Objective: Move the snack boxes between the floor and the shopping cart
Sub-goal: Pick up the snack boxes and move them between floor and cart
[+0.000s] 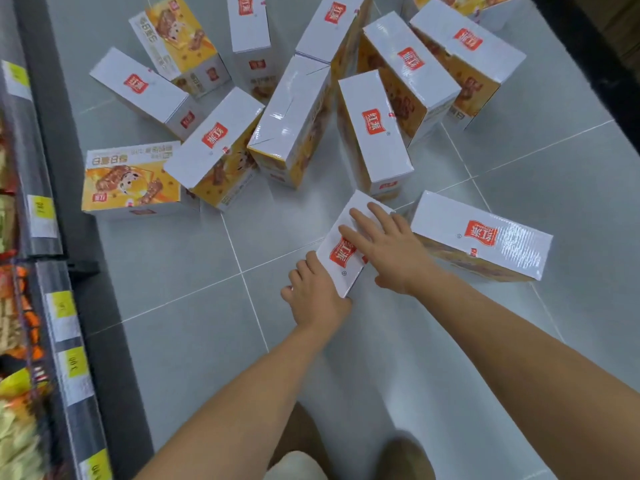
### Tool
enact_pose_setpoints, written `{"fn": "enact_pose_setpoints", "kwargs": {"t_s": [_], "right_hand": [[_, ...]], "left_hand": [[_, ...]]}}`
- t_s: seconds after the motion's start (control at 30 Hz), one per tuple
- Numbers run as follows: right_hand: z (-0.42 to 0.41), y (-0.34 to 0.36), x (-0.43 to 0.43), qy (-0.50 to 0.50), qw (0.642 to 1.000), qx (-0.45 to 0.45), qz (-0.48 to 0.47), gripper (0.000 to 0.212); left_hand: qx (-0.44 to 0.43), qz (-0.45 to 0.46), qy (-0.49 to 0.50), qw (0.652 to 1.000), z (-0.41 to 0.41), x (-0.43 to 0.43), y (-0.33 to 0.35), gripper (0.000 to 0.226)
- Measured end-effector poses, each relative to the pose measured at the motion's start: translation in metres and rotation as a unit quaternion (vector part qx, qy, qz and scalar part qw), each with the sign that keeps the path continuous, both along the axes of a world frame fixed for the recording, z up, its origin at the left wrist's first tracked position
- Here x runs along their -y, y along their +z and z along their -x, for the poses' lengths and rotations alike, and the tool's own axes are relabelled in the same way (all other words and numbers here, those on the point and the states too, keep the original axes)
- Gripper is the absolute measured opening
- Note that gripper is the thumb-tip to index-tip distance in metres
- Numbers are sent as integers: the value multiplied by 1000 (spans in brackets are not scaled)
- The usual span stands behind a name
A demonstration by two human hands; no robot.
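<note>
Several white and orange snack boxes with red logos stand and lie on the grey tiled floor. The nearest snack box (341, 268) stands on the floor in front of me. My left hand (313, 294) grips its near left side. My right hand (388, 249) lies flat over its top and right side, fingers spread. Another box (485, 237) lies just to the right of it. A further box (375, 133) stands right behind it. No shopping cart is in view.
A dark shelf unit (52, 271) with yellow price tags and snack packets runs along the left edge. Boxes crowd the floor (194, 278) at the top. A dark fixture (595, 64) borders the upper right. My legs show at the bottom.
</note>
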State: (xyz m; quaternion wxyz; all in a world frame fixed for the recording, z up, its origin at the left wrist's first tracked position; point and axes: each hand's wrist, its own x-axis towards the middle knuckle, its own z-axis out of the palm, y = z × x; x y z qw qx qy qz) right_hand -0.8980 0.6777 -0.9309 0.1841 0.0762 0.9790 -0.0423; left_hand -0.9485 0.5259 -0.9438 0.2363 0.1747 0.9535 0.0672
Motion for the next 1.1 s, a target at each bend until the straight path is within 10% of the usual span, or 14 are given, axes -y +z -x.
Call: {"fn": "enact_pose_setpoints", "kwargs": {"t_s": [0.27, 0.6, 1.1], "right_hand": [[10, 101, -10, -8, 999, -47, -11, 106], [-19, 390, -30, -51, 994, -101, 0, 99], [-167, 771, -16, -325, 925, -168, -106, 93]], "left_hand": [[-40, -54, -147, 987, 22, 15, 116, 82], [-33, -113, -270, 956, 42, 4, 398, 93], [-80, -176, -559, 806, -4, -89, 770, 103]]}}
